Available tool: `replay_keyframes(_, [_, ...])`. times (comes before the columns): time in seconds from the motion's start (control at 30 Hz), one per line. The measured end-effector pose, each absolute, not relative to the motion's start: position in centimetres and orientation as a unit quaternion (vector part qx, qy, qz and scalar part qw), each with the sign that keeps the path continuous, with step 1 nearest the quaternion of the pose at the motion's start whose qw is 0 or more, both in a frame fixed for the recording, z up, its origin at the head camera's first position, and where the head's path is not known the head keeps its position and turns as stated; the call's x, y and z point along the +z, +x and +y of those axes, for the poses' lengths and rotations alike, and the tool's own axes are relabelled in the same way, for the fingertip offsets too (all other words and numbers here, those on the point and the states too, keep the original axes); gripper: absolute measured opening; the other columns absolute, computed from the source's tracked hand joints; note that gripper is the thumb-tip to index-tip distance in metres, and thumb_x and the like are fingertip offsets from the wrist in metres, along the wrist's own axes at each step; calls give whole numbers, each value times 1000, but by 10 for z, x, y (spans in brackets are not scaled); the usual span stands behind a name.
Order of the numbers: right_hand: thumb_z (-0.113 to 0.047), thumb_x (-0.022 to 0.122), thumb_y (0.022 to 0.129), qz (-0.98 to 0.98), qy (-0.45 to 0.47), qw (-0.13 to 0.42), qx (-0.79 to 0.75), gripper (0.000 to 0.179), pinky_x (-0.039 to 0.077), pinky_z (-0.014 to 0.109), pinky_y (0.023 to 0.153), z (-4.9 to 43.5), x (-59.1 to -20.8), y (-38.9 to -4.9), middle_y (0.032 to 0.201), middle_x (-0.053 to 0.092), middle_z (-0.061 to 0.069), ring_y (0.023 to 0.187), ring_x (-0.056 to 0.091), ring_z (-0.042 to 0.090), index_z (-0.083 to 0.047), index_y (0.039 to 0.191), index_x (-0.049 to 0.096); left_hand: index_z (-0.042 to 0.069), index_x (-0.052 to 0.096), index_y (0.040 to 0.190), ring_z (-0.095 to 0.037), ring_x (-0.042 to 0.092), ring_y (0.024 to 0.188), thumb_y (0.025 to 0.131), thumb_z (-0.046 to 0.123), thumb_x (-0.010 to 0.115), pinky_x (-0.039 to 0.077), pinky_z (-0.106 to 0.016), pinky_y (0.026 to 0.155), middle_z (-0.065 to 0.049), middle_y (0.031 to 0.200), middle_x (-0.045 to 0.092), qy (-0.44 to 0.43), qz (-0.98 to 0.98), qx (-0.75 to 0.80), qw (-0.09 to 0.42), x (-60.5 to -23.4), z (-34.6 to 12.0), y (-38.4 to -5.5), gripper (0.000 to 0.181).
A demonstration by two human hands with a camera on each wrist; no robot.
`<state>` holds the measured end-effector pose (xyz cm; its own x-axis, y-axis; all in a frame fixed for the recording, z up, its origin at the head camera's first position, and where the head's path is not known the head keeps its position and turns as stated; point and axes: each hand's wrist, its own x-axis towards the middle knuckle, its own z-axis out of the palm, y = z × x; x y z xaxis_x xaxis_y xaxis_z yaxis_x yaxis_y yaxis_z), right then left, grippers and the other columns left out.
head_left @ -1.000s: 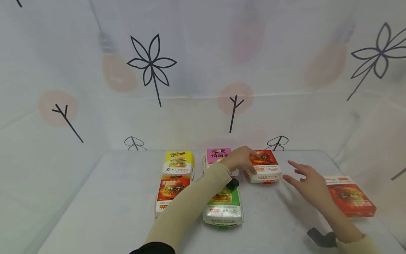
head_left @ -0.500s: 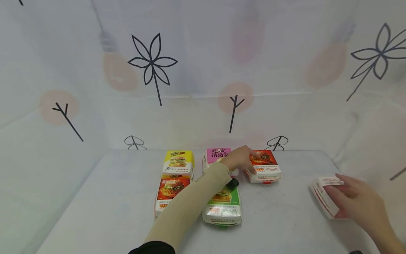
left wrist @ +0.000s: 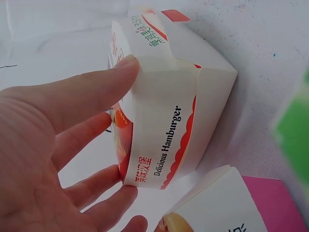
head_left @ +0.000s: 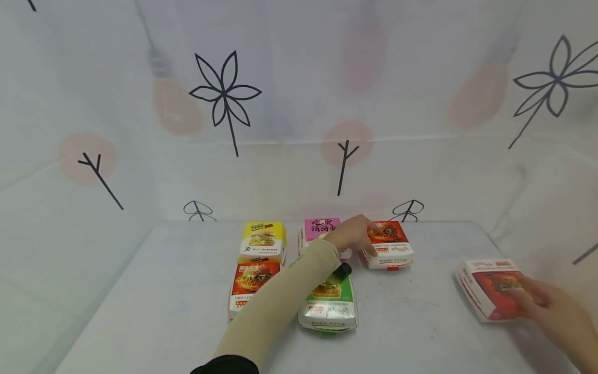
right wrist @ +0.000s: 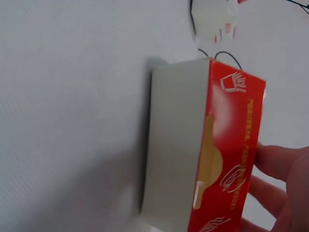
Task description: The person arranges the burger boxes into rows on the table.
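Note:
My left hand (head_left: 352, 234) reaches across to a red and white hamburger box (head_left: 388, 241) at the back. In the left wrist view its thumb lies along the near edge of this hamburger box (left wrist: 164, 130), and the spread fingertips touch the printed side. At the right, a second red hamburger box (head_left: 495, 291) lies flat on the table. My right hand (head_left: 556, 311) is at its right side, fingers extended over the top. In the right wrist view the fingertips (right wrist: 275, 162) are right at the red top of this hamburger box (right wrist: 231, 154).
A yellow box (head_left: 262, 241) and another red box (head_left: 254, 280) stand end to end at the left. A pink box (head_left: 320, 227) and a green box (head_left: 329, 309) lie partly under my left arm. A patterned cloth wall (head_left: 289, 176) rises behind the white table (head_left: 154, 296).
The right-hand hamburger box has shifted left since a second ago. My right hand first reached onto it, then drew back to the right. My left hand stays in place.

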<state>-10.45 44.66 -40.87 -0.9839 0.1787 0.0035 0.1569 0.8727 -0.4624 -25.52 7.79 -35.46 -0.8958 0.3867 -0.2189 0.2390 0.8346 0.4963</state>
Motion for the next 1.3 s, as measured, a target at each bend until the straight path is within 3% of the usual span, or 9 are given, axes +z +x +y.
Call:
replay_keyframes(0.27, [-53,47,101,-955,-63,-54,284,83,41,71,78,424,-411,-107,139,26,46,117,32,59,10,150,25,38,67,128,-9,47,127,76,29,89,42,-32,104,8,141,52,173,944,236,154,-359,77,-258,57])
replay_keyframes(0.57, [-62,45,98,-956,-53,-89,273,88,46,69,79,378,-412,-104,140,28,42,112,40,52,6,151,28,37,69,127,-10,47,128,75,28,89,43,-33,104,9,142,52,173,939,248,161,-358,77,-257,57])
replay_keyframes(1.03, [-63,47,97,-958,-45,-69,274,86,49,65,85,326,-414,-94,137,35,39,117,40,55,4,149,36,38,68,127,-11,46,131,75,28,89,43,-34,105,8,143,51,174,941,245,156,-361,79,-257,57])
replay_keyframes(1.3, [-62,48,97,-962,-25,-32,271,81,43,71,90,306,-417,-87,136,39,36,120,39,54,1,147,41,40,68,127,-11,46,130,75,30,89,42,-34,106,8,142,50,172,944,236,150,-363,78,-258,57])
